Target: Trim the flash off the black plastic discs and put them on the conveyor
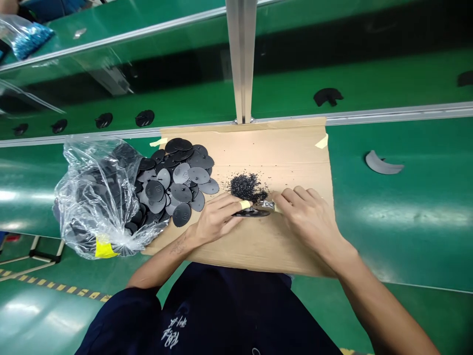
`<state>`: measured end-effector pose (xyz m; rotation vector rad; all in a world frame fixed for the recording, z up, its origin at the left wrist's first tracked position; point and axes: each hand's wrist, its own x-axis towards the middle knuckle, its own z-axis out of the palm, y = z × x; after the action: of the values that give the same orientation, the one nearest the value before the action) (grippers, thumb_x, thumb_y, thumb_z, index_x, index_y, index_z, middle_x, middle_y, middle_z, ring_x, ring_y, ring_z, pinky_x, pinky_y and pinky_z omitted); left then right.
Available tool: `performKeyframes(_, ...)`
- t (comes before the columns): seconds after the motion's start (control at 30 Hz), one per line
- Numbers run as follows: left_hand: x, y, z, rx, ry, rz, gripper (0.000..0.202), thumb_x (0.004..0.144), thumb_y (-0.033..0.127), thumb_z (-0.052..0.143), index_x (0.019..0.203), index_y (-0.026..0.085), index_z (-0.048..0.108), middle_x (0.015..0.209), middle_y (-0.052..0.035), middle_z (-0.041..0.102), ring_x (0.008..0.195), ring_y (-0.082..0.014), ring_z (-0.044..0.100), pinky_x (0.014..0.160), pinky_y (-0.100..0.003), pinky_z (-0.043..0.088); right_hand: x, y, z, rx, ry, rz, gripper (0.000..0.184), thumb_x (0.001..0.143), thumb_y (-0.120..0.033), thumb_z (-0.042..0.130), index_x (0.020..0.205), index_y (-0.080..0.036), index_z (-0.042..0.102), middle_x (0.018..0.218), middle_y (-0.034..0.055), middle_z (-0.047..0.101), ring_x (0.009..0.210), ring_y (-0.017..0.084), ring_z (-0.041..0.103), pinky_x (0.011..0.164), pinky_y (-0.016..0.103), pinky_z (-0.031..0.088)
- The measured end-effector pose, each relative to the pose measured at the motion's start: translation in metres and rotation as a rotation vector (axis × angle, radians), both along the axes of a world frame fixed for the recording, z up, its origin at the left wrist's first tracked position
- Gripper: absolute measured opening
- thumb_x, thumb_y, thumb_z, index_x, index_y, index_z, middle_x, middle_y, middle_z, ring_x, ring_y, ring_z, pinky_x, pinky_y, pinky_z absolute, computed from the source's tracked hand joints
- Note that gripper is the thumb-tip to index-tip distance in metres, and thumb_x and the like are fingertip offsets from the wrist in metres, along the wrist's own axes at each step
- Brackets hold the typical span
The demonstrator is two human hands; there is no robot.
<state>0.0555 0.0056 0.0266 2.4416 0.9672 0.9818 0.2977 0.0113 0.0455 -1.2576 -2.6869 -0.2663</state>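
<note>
My left hand (218, 217) pinches a black plastic disc (253, 213) held edge-on just above a cardboard sheet (281, 158); one finger wears yellow tape. My right hand (308, 214) is closed round a small metal cutting tool (269, 205) whose tip meets the disc's edge. Just behind the disc lies a little heap of black trimmings (248, 186). A pile of black discs (181, 180) spills from a clear plastic bag (96, 197) at the left of the cardboard.
The cardboard lies on a green workbench (406, 207). Behind an aluminium rail (399, 116) runs a green conveyor belt carrying black discs (145, 118) and a black part (327, 95). A grey curved piece (382, 165) lies to the right. A metal post (242, 59) rises centre.
</note>
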Motion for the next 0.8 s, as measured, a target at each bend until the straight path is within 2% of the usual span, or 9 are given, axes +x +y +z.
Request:
performKeyframes(0.1, 0.001, 0.001, -0.004, 0.009, 0.065, -0.029, 0.02, 0.095, 0.018, 0.058, 0.113, 0.018, 0.066, 0.098, -0.009, 0.073, 0.082, -0.0174, 0.064, 0.073, -0.031, 0.054, -0.002, 0.0, 0.002, -0.028, 0.003, 0.03, 0.028, 0.088, 0.003, 0.048, 0.101, -0.014, 0.067, 0.085, 0.0082, 0.07, 0.076, 0.022, 0.053, 0.066, 0.034, 0.033)
performKeyframes(0.2, 0.001, 0.001, -0.005, -0.023, 0.026, 0.028, 0.019, 0.095, 0.02, 0.06, 0.113, 0.017, 0.068, 0.095, -0.0088, 0.073, 0.082, -0.0174, 0.064, 0.074, -0.031, 0.054, 0.0, 0.002, 0.003, -0.138, 0.101, 0.008, 0.022, 0.09, -0.003, 0.052, 0.101, -0.014, 0.067, 0.086, 0.0085, 0.07, 0.078, 0.023, 0.057, 0.067, 0.034, 0.037)
performKeyframes(0.27, 0.001, 0.001, -0.004, -0.096, -0.073, 0.081, 0.02, 0.095, 0.024, 0.063, 0.111, 0.016, 0.069, 0.092, -0.0083, 0.073, 0.082, -0.017, 0.065, 0.075, -0.03, 0.054, 0.002, 0.002, 0.001, -0.277, 0.3, -0.004, 0.015, 0.092, -0.014, 0.058, 0.106, -0.015, 0.066, 0.093, 0.0092, 0.07, 0.082, 0.023, 0.06, 0.069, 0.033, 0.043)
performKeyframes(0.37, 0.004, -0.002, -0.002, -0.233, -0.185, 0.111, 0.02, 0.094, 0.03, 0.065, 0.107, 0.016, 0.072, 0.087, -0.0072, 0.073, 0.079, -0.0159, 0.066, 0.072, -0.028, 0.054, -0.002, -0.001, -0.001, -0.48, 0.669, 0.008, 0.023, 0.093, -0.032, 0.065, 0.11, -0.017, 0.064, 0.102, 0.0093, 0.07, 0.088, 0.021, 0.065, 0.075, 0.032, 0.05)
performKeyframes(0.47, 0.005, -0.003, 0.0, -0.337, -0.246, 0.085, 0.027, 0.094, 0.039, 0.064, 0.104, 0.016, 0.073, 0.086, -0.0072, 0.072, 0.076, -0.0153, 0.065, 0.069, -0.027, 0.053, -0.013, -0.007, -0.003, -0.554, 0.841, 0.009, 0.013, 0.094, -0.03, 0.063, 0.099, -0.019, 0.064, 0.091, 0.0054, 0.07, 0.08, 0.018, 0.065, 0.072, 0.03, 0.051)
performKeyframes(0.57, -0.001, 0.004, 0.006, -0.432, -0.251, -0.012, 0.044, 0.101, 0.05, 0.047, 0.103, 0.015, 0.074, 0.083, -0.0076, 0.07, 0.076, -0.0157, 0.064, 0.069, -0.028, 0.053, -0.019, -0.009, -0.003, -0.502, 0.852, 0.073, 0.007, 0.096, -0.023, 0.058, 0.095, -0.02, 0.063, 0.084, 0.005, 0.069, 0.075, 0.018, 0.063, 0.068, 0.031, 0.05)
performKeyframes(0.63, -0.007, 0.013, 0.013, -0.493, -0.167, -0.123, 0.047, 0.105, 0.046, 0.037, 0.1, 0.015, 0.073, 0.081, -0.0066, 0.069, 0.074, -0.0152, 0.065, 0.068, -0.027, 0.053, -0.02, -0.008, -0.002, -0.412, 0.826, 0.144, 0.008, 0.095, -0.017, 0.055, 0.097, -0.02, 0.063, 0.086, 0.0063, 0.069, 0.076, 0.019, 0.063, 0.069, 0.032, 0.05)
performKeyframes(0.73, -0.014, 0.032, 0.03, -0.492, 0.052, -0.278, 0.028, 0.102, 0.031, 0.049, 0.094, 0.015, 0.07, 0.081, -0.0041, 0.069, 0.072, -0.0132, 0.065, 0.065, -0.023, 0.053, -0.022, -0.003, -0.004, -0.26, 0.745, 0.23, 0.018, 0.092, -0.008, 0.053, 0.102, -0.019, 0.061, 0.091, 0.0082, 0.069, 0.081, 0.02, 0.063, 0.072, 0.033, 0.05)
performKeyframes(0.8, -0.02, 0.05, 0.043, -0.432, 0.141, -0.324, 0.017, 0.098, 0.024, 0.057, 0.09, 0.016, 0.069, 0.08, -0.0028, 0.069, 0.07, -0.0127, 0.065, 0.064, -0.022, 0.051, -0.023, 0.001, -0.007, -0.176, 0.692, 0.207, 0.022, 0.09, -0.006, 0.051, 0.107, -0.018, 0.061, 0.097, 0.0106, 0.068, 0.086, 0.022, 0.064, 0.073, 0.034, 0.051)
